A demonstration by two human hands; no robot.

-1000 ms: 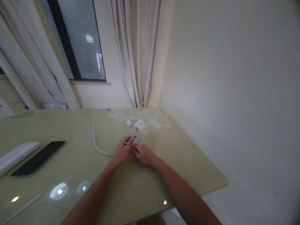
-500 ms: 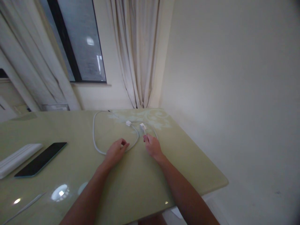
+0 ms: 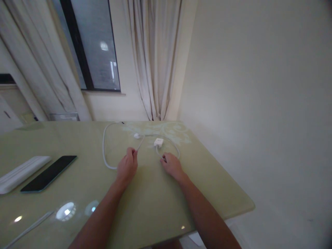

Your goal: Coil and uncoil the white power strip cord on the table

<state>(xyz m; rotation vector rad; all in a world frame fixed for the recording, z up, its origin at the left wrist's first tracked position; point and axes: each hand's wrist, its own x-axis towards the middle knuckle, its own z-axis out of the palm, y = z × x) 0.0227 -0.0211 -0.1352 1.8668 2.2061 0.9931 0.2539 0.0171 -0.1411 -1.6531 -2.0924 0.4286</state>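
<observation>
My left hand pinches a white cable close to its white plug, which lies farther back on the table. The cable also loops out to the left of this hand. My right hand has its fingers closed on the white cord just below a small white socket block. Dark slots show on the block's upward face. Behind that hand, more cable curves round toward the plug. The fingertips of both hands are partly hidden.
On the left of the glossy pale green table lie a long white bar-shaped object and a dark flat tablet-like device. Another white cable lies near the front left. A wall runs along the right side.
My left hand has turned and taken the cable, and the plug has shifted left. My right hand has moved slightly down and right, and the socket block has turned face up.
</observation>
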